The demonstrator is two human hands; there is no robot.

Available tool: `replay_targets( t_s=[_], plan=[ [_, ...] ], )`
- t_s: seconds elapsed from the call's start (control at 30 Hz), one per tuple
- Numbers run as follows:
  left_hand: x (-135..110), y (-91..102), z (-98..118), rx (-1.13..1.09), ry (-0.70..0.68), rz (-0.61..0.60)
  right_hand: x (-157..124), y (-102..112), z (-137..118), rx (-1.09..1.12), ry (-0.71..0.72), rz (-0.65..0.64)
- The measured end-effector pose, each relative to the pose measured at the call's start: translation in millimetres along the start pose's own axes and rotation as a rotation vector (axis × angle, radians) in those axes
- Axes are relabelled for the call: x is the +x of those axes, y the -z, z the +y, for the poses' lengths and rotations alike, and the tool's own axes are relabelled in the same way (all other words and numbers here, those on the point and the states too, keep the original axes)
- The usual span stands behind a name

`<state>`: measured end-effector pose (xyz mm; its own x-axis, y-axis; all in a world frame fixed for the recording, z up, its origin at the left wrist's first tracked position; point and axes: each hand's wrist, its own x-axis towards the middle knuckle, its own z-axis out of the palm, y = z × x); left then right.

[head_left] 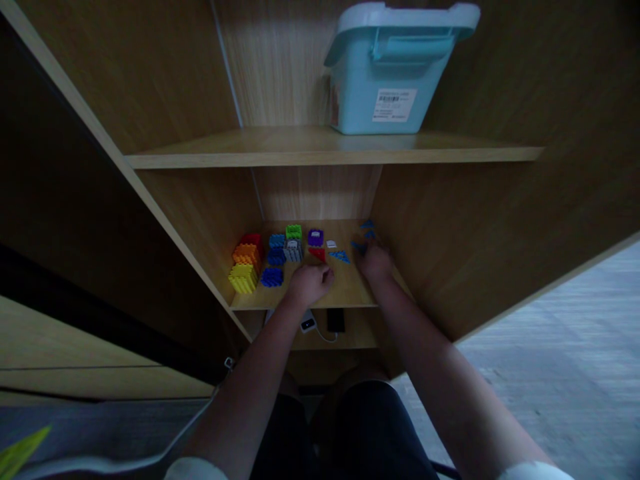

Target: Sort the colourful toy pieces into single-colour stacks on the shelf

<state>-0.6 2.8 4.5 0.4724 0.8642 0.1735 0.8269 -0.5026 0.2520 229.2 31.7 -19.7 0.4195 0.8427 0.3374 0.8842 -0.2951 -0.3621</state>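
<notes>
Reaching over pale wooden shelf (350,288) | left hand (310,283) lay six o'clock of red plastic triangle (318,253) | right hand (377,261), apart, had blue plastic triangle (357,245) at ten o'clock | grips unclear

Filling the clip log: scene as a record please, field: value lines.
left hand: curled, near red triangle; grip unclear
right hand: at small blue triangle; grip unclear
middle shelf, left end: red stack, orange stack, yellow stack
middle shelf, centre: green stack, grey stack, purple stack
upper shelf: teal bin
lower shelf: black rectangular object
</notes>
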Motion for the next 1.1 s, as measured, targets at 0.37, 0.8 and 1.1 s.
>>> replay_targets(
  t_s=[0.37, 0.8, 1.1],
  plan=[
    [0.7, -2.9, -1.0, 0.007, -0.007, 0.019, 2.1, 2.7, 1.6, 0.064, -0.011, -0.058],
    [0.2, -2.8, -1.5, 0.020, -0.001, 0.015, 6.7, -7.2, 6.3, 0.089, 0.023, -0.007],
    [0.5, -3.0, -1.6, 0.022, -0.014, 0.030, 11.7, -18.0, 13.4, 0.120, 0.061, 0.038]
  ],
)
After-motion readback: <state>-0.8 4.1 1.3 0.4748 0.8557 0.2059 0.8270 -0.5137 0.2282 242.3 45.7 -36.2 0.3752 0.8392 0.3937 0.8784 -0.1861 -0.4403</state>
